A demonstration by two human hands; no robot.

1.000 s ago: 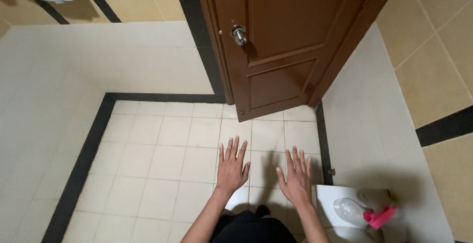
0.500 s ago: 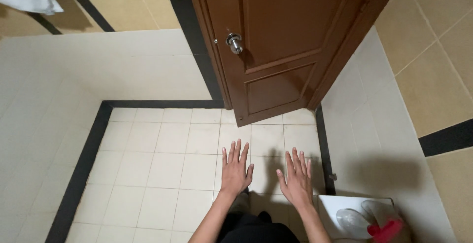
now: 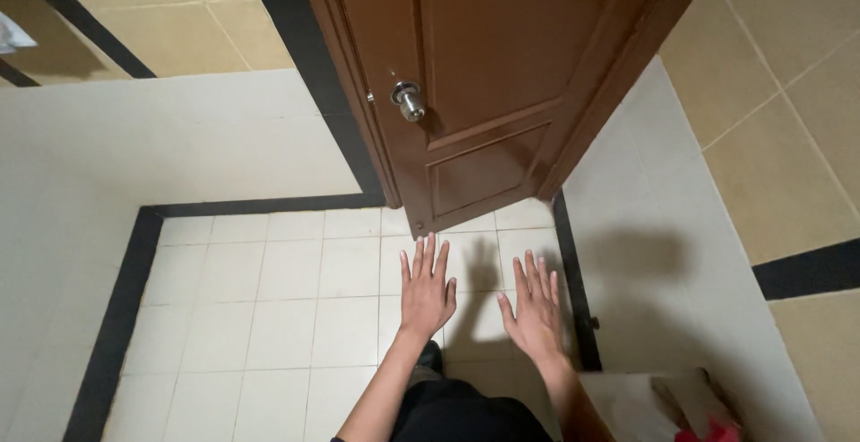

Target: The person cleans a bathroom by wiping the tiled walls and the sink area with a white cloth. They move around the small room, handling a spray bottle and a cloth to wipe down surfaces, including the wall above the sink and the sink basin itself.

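Observation:
My left hand [image 3: 427, 288] and my right hand [image 3: 535, 303] are stretched out side by side, palms down, fingers spread, over the white tiled floor [image 3: 269, 308]. Neither hand holds or touches anything. A brown panelled door [image 3: 502, 75] stands ajar just beyond the fingertips, its metal knob [image 3: 409, 100] above and left of my left hand. My dark trousers show at the bottom of the view.
A black tile border [image 3: 116, 317] runs along the foot of the white wall [image 3: 161, 146] on the left and the right. A white container [image 3: 645, 402] with something pink-red [image 3: 712, 429] in it sits at the bottom right. Yellow wall tiles [image 3: 779, 93] rise on the right.
The view has moved closer to the door, so the knob sits lower and nearer. The white container has slid toward the bottom right edge. Both hands stay open and spread.

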